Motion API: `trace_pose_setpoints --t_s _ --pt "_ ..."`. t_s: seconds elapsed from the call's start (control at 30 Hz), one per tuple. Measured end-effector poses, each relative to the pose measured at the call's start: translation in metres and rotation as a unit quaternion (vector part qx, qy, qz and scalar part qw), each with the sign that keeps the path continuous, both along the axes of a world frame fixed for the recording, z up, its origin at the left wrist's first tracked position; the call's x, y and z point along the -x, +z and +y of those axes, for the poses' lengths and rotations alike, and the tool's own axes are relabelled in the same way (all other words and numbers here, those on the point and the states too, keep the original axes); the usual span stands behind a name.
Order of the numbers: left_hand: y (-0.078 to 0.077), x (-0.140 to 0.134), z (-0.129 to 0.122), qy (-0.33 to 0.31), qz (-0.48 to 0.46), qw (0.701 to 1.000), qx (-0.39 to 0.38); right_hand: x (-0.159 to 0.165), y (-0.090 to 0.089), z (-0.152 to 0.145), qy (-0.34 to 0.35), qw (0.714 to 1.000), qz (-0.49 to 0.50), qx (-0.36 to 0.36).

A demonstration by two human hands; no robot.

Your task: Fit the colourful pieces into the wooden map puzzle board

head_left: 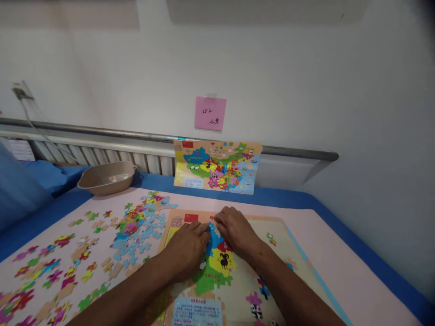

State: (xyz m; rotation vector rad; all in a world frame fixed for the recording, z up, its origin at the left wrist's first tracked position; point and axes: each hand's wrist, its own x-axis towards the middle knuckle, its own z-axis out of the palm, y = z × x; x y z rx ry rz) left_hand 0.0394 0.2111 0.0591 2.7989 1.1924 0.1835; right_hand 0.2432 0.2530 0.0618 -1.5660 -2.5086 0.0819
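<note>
Left of the puzzle board, loose pieces lie scattered in many colours. On the board, the left hand and right hand press flat, fingers together, on a joined patch of blue, yellow and green. Behind the board leans a map picture.

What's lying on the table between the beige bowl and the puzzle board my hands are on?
In the head view, loose puzzle pieces are heaped on the pink mat between the beige bowl and the puzzle board; most of those nearest the board are light blue.
</note>
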Motion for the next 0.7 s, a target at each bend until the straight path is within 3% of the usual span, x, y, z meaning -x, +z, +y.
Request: trace_pose_setpoints --t_s 0.3,0.7 --pt "-0.025 0.003 0.004 0.016 -0.020 1.000 -0.002 0.002 -0.003 0.002 0.001 1.000 0.006 0.002" --pt "-0.026 0.005 0.005 0.007 -0.034 0.999 -0.007 0.004 -0.002 0.001 0.036 0.996 -0.080 -0.032"
